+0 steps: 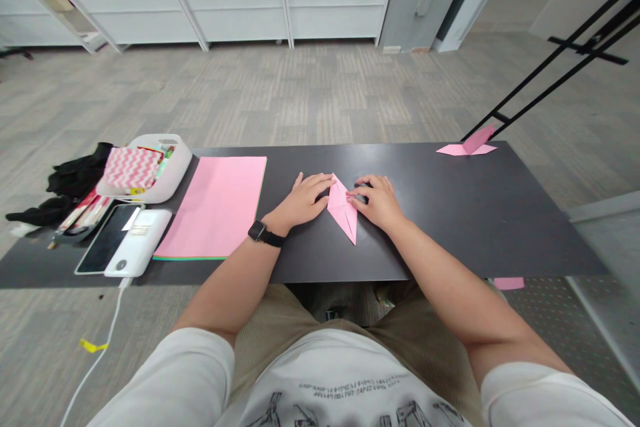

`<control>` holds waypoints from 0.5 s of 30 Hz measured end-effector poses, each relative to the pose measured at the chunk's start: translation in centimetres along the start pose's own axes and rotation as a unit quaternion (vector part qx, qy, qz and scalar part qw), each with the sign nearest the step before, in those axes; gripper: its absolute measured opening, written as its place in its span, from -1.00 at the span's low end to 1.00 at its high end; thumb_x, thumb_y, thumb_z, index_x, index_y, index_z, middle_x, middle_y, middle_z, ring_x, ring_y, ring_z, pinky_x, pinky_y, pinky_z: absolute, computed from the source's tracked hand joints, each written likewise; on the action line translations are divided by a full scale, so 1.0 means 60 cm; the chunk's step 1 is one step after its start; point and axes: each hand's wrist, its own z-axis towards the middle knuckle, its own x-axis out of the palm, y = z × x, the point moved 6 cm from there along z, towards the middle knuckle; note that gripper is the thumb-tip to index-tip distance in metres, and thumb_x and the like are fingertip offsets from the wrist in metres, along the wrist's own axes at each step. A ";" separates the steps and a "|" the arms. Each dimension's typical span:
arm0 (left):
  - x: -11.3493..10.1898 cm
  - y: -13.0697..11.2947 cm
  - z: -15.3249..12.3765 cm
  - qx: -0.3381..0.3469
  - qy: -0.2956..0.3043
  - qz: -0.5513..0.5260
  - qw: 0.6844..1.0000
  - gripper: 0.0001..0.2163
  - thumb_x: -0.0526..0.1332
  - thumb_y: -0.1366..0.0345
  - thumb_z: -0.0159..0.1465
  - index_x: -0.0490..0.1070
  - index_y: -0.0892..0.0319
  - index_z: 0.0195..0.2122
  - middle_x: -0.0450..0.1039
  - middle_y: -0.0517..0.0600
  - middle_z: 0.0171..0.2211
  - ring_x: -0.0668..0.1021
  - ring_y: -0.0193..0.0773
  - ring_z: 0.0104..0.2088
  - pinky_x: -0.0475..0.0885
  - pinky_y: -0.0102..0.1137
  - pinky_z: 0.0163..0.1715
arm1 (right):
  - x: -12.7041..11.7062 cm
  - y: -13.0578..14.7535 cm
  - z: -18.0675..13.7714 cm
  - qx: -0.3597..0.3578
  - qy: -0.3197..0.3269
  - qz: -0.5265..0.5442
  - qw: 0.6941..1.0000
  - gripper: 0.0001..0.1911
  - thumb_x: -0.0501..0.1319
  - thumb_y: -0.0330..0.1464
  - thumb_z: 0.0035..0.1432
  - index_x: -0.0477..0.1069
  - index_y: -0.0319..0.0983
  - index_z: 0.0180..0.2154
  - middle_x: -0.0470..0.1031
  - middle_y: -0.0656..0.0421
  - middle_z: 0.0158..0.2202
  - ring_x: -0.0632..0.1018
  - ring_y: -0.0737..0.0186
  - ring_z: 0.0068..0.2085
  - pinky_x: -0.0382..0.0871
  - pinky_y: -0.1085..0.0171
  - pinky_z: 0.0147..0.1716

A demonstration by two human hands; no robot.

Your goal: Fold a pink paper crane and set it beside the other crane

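A folded pink paper piece (343, 209), shaped like a narrow kite with its point toward me, lies on the dark table (450, 213). My left hand (303, 199) rests flat beside it, fingers stretched out and touching its upper left edge. A black watch sits on that wrist. My right hand (377, 200) lies on the other side, fingers curled and pressing the paper's upper right edge. Neither hand lifts the paper off the table.
A stack of pink sheets (217, 207) lies left of my hands. Further left are a white tray (173, 177) with patterned paper, a phone (106, 240), a white power bank (137, 243) and black cloth. Another folded pink piece (469, 145) sits at the far right.
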 end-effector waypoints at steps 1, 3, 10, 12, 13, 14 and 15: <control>-0.003 -0.001 0.002 0.000 -0.013 0.000 1.000 -0.51 0.11 0.25 0.52 0.30 -0.04 0.47 0.20 0.05 0.55 0.26 -0.02 0.54 -0.10 0.28 0.56 | 0.000 0.000 0.000 0.001 0.000 -0.001 1.000 -0.88 0.40 -0.19 0.33 0.73 0.07 -0.12 0.57 0.10 0.13 0.49 -0.13 0.25 0.06 -0.44 0.41; -0.004 -0.004 0.007 0.005 -0.025 0.009 1.000 -0.54 0.17 0.18 0.52 0.35 -0.03 0.43 0.21 0.05 0.55 0.24 0.02 0.55 -0.12 0.28 0.56 | -0.001 0.001 0.000 0.001 0.000 -0.002 1.000 -0.88 0.40 -0.19 0.33 0.73 0.07 -0.12 0.57 0.10 0.13 0.49 -0.13 0.26 0.06 -0.45 0.41; 0.012 -0.004 0.023 0.003 -0.028 0.043 0.999 -0.48 0.26 0.05 0.50 0.35 0.00 0.44 0.29 0.09 0.51 0.26 0.09 0.54 -0.29 0.33 0.55 | -0.002 0.004 0.001 0.006 0.004 -0.006 1.000 -0.88 0.40 -0.20 0.34 0.73 0.07 -0.12 0.57 0.10 0.14 0.50 -0.12 0.26 0.02 -0.49 0.43; 0.017 -0.001 0.024 -0.003 -0.019 0.046 0.999 -0.44 0.25 0.02 0.49 0.31 -0.02 0.47 0.29 0.08 0.51 0.23 0.11 0.55 -0.36 0.35 0.54 | -0.002 0.004 0.000 0.007 0.004 -0.009 1.000 -0.88 0.40 -0.20 0.35 0.73 0.06 -0.12 0.56 0.10 0.14 0.50 -0.12 0.26 0.02 -0.49 0.43; 0.019 0.000 0.024 -0.005 -0.015 0.047 0.999 -0.43 0.24 0.01 0.50 0.29 -0.02 0.49 0.28 0.08 0.51 0.22 0.11 0.55 -0.39 0.36 0.53 | -0.002 0.005 0.000 0.007 0.003 -0.010 1.000 -0.87 0.41 -0.20 0.34 0.73 0.06 -0.11 0.56 0.10 0.14 0.49 -0.12 0.25 0.02 -0.48 0.43; 0.020 0.001 0.023 -0.006 -0.011 0.047 0.999 -0.42 0.23 0.00 0.50 0.27 -0.02 0.50 0.28 0.08 0.51 0.21 0.12 0.56 -0.41 0.36 0.52 | -0.002 0.005 0.000 0.008 0.002 -0.012 1.000 -0.87 0.41 -0.20 0.34 0.74 0.06 -0.11 0.56 0.10 0.14 0.49 -0.13 0.25 0.02 -0.48 0.43; 0.021 0.001 0.023 -0.007 -0.007 0.047 0.999 -0.41 0.21 -0.01 0.51 0.25 -0.01 0.51 0.27 0.09 0.52 0.21 0.12 0.56 -0.43 0.37 0.52 | -0.002 0.005 0.000 0.008 0.001 -0.013 1.000 -0.87 0.41 -0.20 0.33 0.74 0.05 -0.11 0.56 0.10 0.14 0.49 -0.13 0.25 0.02 -0.48 0.43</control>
